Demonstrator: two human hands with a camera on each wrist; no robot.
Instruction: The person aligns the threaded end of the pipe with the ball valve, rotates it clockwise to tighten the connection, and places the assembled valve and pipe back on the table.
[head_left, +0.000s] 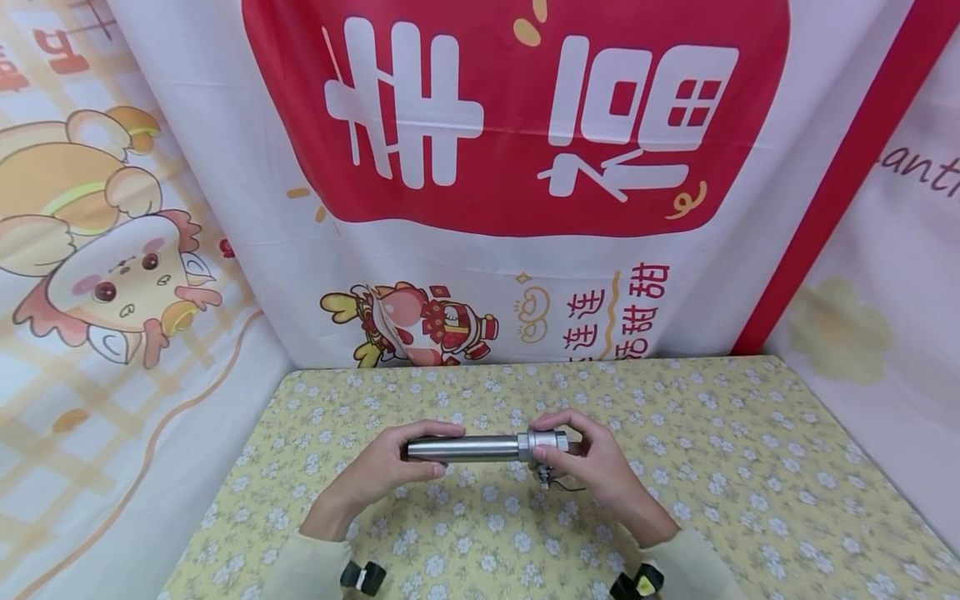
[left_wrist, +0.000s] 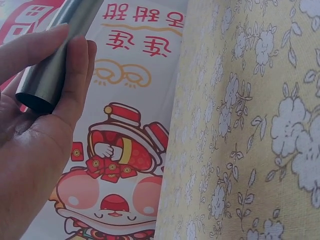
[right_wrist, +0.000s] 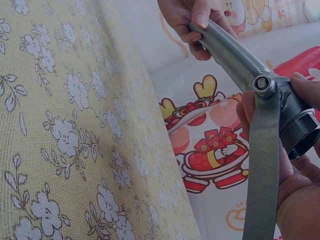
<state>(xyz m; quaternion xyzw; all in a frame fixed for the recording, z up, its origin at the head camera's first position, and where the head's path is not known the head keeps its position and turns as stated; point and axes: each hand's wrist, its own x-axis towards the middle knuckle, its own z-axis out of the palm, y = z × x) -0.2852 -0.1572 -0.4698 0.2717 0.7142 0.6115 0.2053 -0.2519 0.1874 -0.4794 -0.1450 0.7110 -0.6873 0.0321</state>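
A smooth steel pipe [head_left: 468, 448] is held level above the table, joined at its right end to a metal ball valve [right_wrist: 296, 116]. My left hand [head_left: 384, 465] grips the pipe's left end, thumb on the near side; its open round end shows in the left wrist view. At the other end, my right hand [head_left: 603, 468] holds the valve between thumb and fingers. The valve's flat lever handle [right_wrist: 263, 165] hangs below, fixed by a nut [right_wrist: 263, 85]. The hexagonal open end of the valve faces the right palm.
A yellow cloth with white flowers covers the table [head_left: 495, 542]. Printed curtains [head_left: 510, 300] hang behind it and at both sides, close to the table's edges. A dark band device [head_left: 363, 577] sits at each wrist, over pale sleeves.
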